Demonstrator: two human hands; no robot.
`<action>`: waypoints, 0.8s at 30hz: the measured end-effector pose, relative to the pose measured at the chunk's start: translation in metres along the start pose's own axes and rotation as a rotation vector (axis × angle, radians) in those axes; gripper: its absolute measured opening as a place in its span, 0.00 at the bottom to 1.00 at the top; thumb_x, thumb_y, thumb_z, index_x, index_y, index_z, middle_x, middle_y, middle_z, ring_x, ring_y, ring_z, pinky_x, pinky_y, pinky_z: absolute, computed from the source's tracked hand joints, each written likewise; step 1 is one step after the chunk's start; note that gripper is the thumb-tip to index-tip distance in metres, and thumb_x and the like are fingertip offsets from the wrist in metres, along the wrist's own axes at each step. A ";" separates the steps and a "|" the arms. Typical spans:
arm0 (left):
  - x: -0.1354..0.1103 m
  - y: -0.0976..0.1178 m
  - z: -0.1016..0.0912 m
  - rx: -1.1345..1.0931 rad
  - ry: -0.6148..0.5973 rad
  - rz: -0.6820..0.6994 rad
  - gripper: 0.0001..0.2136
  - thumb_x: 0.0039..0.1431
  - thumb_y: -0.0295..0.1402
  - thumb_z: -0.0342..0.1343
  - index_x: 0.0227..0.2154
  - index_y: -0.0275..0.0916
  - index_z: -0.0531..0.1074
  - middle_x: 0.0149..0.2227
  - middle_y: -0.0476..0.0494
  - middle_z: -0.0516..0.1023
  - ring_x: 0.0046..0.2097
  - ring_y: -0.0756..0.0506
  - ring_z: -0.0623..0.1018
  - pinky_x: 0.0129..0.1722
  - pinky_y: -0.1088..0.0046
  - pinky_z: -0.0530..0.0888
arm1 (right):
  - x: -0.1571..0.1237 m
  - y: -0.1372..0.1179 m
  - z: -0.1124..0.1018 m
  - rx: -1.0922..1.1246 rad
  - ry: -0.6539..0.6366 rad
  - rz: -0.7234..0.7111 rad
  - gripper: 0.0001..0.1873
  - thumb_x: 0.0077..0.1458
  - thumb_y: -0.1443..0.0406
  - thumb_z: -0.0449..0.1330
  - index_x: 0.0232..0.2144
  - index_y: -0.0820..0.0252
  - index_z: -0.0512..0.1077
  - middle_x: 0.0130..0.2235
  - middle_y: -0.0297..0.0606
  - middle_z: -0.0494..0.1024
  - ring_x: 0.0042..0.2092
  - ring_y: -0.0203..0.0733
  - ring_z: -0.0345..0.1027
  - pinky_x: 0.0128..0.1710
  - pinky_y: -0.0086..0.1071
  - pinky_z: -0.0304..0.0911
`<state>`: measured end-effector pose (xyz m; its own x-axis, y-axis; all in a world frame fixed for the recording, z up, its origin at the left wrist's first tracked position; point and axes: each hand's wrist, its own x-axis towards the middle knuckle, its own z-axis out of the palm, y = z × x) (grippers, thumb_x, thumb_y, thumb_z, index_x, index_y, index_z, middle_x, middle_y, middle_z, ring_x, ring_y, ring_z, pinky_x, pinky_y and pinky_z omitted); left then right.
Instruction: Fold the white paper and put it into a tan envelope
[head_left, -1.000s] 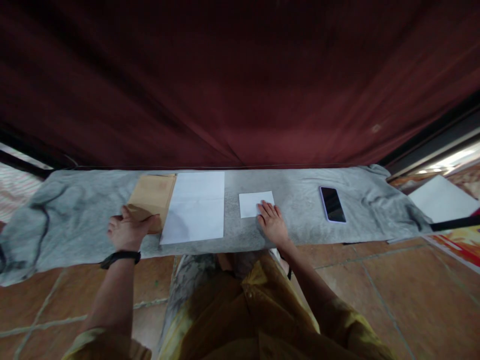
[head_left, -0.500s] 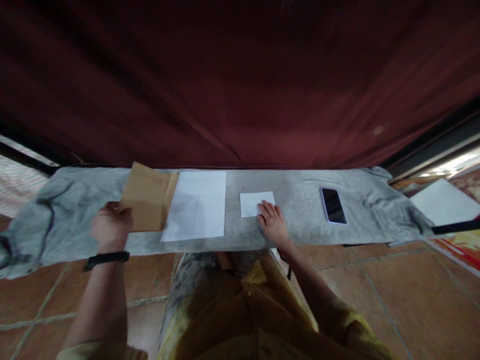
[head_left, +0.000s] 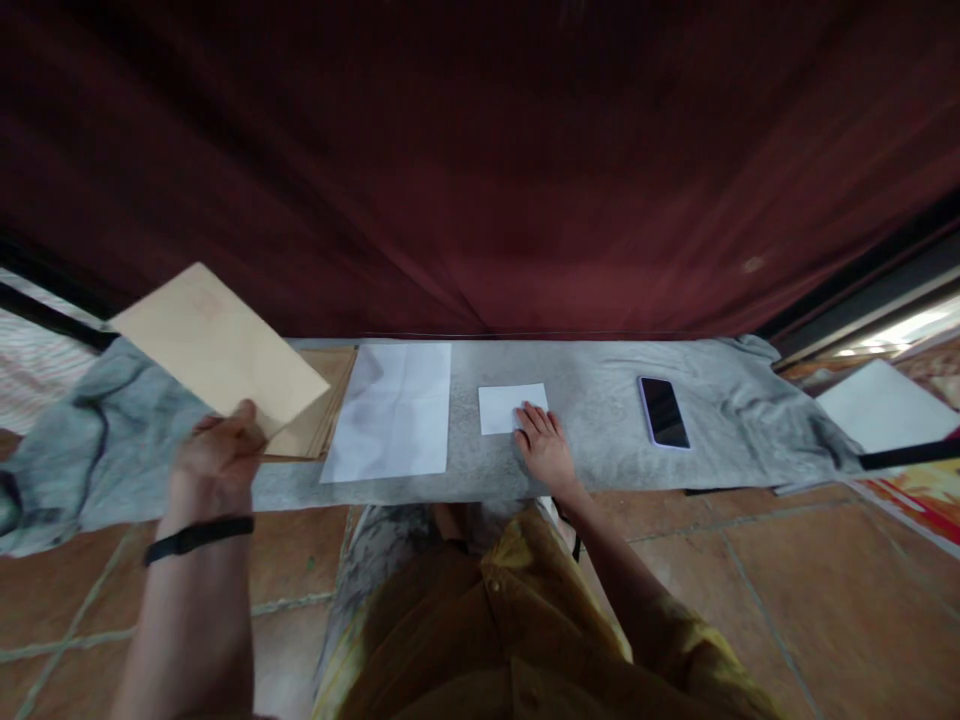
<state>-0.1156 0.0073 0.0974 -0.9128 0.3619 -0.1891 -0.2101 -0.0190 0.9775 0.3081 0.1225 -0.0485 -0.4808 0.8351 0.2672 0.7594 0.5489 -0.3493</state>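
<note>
My left hand [head_left: 221, 445] is closed on the lower edge of a tan paper envelope [head_left: 225, 345] with a faint reddish print, holding it tilted above the table. Beneath it lies a pile of similar brown envelopes [head_left: 307, 435], partly covered by the held one. A large white sheet of paper [head_left: 397, 410] with faint creases lies just right of the pile. My right hand [head_left: 546, 445] rests palm down, fingers stretched out, its fingertips on the right part of a small white piece of paper [head_left: 499, 410].
A phone [head_left: 665, 412] with a dark screen lies to the right on the grey cloth [head_left: 600, 365] covering the narrow table. A dark red curtain [head_left: 480, 200] hangs behind. At far right are a white sheet [head_left: 885, 405] and a black bar [head_left: 911, 455].
My left hand has lifted an envelope off the pile and turned it up to the left, exposing more of the envelopes below. My right hand stays on the small paper.
</note>
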 end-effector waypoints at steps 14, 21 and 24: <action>-0.156 -0.112 0.098 -0.122 -0.318 -0.122 0.16 0.39 0.29 0.69 0.35 0.36 0.76 0.38 0.44 0.83 0.36 0.47 0.81 0.36 0.71 0.77 | 0.002 -0.005 -0.006 0.202 0.044 0.031 0.23 0.68 0.62 0.49 0.62 0.60 0.68 0.65 0.48 0.67 0.68 0.50 0.55 0.69 0.53 0.47; -0.178 -0.099 0.124 0.075 -0.440 0.203 0.15 0.48 0.34 0.66 0.40 0.36 0.76 0.42 0.40 0.84 0.43 0.43 0.81 0.46 0.65 0.77 | 0.017 -0.051 -0.007 1.132 0.004 0.413 0.28 0.61 0.48 0.58 0.59 0.49 0.70 0.61 0.39 0.73 0.63 0.47 0.65 0.65 0.46 0.57; -0.187 -0.097 0.128 0.126 -0.469 0.230 0.14 0.48 0.34 0.65 0.39 0.36 0.76 0.41 0.41 0.84 0.42 0.43 0.82 0.46 0.65 0.77 | 0.025 -0.069 -0.011 1.487 -0.029 0.551 0.30 0.55 0.46 0.62 0.56 0.50 0.72 0.54 0.38 0.78 0.54 0.47 0.73 0.59 0.44 0.65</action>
<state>0.1208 0.0611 0.0505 -0.6700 0.7395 0.0650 0.0467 -0.0454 0.9979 0.2489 0.1051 -0.0080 -0.3243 0.9258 -0.1943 -0.2437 -0.2802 -0.9285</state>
